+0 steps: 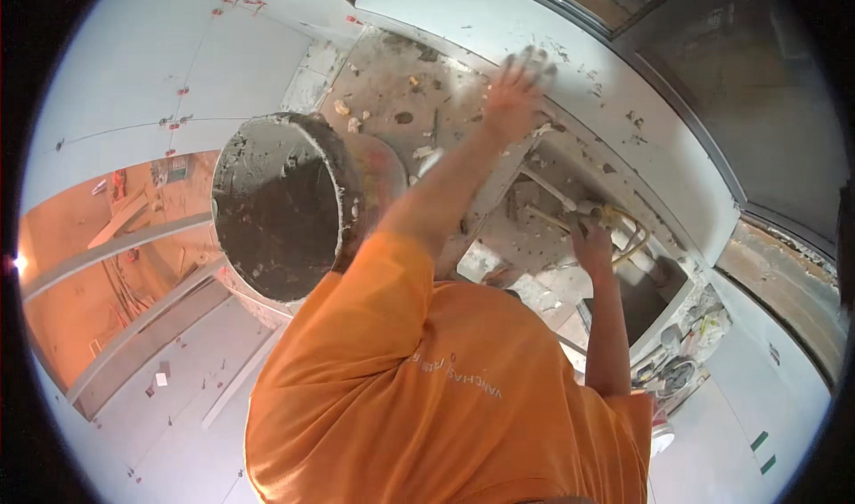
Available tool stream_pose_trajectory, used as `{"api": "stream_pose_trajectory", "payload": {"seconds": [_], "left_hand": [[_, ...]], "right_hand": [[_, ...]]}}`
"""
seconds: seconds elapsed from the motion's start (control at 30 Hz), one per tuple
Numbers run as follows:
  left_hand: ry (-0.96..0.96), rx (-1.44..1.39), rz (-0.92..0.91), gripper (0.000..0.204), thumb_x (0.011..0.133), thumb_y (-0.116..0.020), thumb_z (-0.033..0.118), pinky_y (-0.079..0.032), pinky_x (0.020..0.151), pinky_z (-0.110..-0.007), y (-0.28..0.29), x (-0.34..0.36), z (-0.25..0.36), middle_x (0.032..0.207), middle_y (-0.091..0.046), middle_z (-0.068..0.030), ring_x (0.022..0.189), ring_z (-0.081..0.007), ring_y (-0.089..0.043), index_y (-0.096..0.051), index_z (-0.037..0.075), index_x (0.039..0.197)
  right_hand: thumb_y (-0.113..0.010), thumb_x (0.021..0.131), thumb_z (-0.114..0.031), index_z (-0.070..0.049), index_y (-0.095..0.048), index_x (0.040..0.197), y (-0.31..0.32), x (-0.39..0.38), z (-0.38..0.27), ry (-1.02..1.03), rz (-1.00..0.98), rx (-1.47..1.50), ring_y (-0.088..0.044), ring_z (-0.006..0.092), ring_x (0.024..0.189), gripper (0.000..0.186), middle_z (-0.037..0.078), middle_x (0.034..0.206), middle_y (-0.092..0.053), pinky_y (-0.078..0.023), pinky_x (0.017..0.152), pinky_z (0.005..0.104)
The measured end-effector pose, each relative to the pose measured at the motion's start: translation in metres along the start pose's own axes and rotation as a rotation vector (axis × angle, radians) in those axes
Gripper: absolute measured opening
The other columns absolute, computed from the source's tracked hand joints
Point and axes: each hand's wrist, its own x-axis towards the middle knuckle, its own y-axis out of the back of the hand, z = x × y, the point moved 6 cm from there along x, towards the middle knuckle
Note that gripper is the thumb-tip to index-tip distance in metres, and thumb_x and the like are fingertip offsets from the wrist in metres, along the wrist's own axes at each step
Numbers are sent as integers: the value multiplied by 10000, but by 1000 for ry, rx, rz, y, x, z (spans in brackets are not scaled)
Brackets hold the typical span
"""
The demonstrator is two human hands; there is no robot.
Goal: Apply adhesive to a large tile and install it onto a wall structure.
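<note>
My left hand [517, 94] is stretched out far ahead with its fingers spread. Motion blurs it a little, and it lies against or just over the pale, mortar-spotted wall panel [570, 77]; no held object shows. Nearer and to the right, my right hand [592, 244] is closed beside a yellow looped, tube-like piece [634, 237] and a pale pipe [548, 188]. The fingers partly hide what they grip. Left of my left arm stands a large bucket [343, 179] with a mortar-crusted rim and grey mix [276, 210] inside.
Crumbs and lumps litter the dirty floor [392, 85] beyond the bucket. A dark recess [637, 304] lies below my right hand. Trowel-like tools [659, 353] and a roll of wire [679, 375] sit at right. Large pale tiles with red spacers [183, 92] cover the left side.
</note>
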Motion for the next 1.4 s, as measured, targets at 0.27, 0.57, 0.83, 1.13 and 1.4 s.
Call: {"api": "stream_pose_trajectory", "payload": {"seconds": [0.27, 0.57, 0.83, 1.13, 1.4], "left_hand": [[-566, 253, -450, 651, 832, -693, 383, -326, 1174, -429, -40, 22, 8, 1518, -466, -13, 1428, -213, -393, -523, 199, 1433], [-340, -338, -511, 453, 891, -603, 311, -375, 1132, -377, -47, 29, 10, 1399, -575, -30, 1332, -204, -498, -607, 186, 1326], [-639, 34, -246, 364, 920, -612, 297, -444, 1046, -423, -23, 34, -4, 1256, -607, -117, 1152, -314, -573, -648, 127, 1239], [1414, -394, 186, 612, 885, -676, 380, -471, 1022, -447, -25, 64, -298, 1281, -609, -263, 1183, -371, -611, -539, 13, 1356], [1056, -96, 599, 457, 862, -678, 468, -528, 902, -409, -41, 67, -384, 1031, -716, -207, 1021, -351, -687, -715, 37, 1010]], "right_hand": [[-626, 912, -306, -37, -701, 1041, -27, 12, 2, -112, -84, 94, -626, 461, 921, 307, 238, 1002, -682, -502, 816, 526], [-631, 918, -323, -25, -684, 1072, -55, -10, 10, -104, -149, 229, -631, 464, 907, 340, 260, 973, -675, -508, 799, 513], [-643, 910, -311, -32, -692, 1081, -57, 3, 11, 35, -119, 73, -649, 438, 921, 331, 235, 962, -694, -504, 837, 513], [-611, 936, -290, -7, -698, 1130, -24, -23, -19, 31, -189, 163, -684, 380, 849, 354, 199, 904, -710, -524, 768, 445], [-621, 935, -255, 18, -702, 1083, -41, -13, 19, -4, -217, 251, -671, 370, 783, 322, 203, 801, -696, -529, 838, 427]]}}
